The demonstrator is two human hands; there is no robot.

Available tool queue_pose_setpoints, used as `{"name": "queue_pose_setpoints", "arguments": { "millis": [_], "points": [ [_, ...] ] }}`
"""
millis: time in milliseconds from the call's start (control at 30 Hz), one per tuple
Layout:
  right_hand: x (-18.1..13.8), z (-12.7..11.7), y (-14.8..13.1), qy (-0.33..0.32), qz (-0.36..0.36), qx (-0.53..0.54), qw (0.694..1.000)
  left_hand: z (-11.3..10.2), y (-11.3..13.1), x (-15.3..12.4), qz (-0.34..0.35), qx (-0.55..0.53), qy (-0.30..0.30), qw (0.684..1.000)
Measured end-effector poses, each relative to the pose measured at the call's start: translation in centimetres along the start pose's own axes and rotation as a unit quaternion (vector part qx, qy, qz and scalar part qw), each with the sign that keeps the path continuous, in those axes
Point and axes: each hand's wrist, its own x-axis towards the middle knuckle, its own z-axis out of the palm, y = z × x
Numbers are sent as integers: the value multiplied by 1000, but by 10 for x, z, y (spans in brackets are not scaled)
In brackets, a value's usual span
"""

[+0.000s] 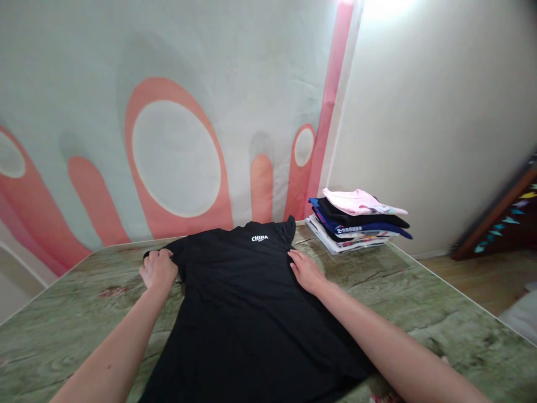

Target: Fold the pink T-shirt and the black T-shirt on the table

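Black T-shirt point(251, 313) is found spread on the tabletop point(84, 313), its collar end close to the far edge and its body extended toward the near edge, where part of the hem is cut off from view. The left hand point(159, 270) is curled over the end of the left sleeve; whether cloth is pinched cannot be told. The right hand point(307, 272) is laid against the side just below the right sleeve, fingers extended, thumb hidden; a grip cannot be confirmed. A stack of folded clothes point(356, 221) is noted at the far right corner. The fabric is judged light, limp, slightly slippery and not fragile; hold is best taken at shoulder seams and hem corners.
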Motion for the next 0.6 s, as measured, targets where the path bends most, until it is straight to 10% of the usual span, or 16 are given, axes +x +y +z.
{"name": "queue_pose_setpoints", "arguments": {
  "millis": [300,467,600],
  "points": [
    [-6,-7,4,-18,-32,0,999,46,-4,-35,251,-46,-108,961],
    [-20,-17,18,-10,-40,-13,999,26,-20,-41,203,2,-84,976],
    [-45,-30,24,18,-38,-49,998,-2,-10,-84,300,-43,-47,952]
  ]
}}
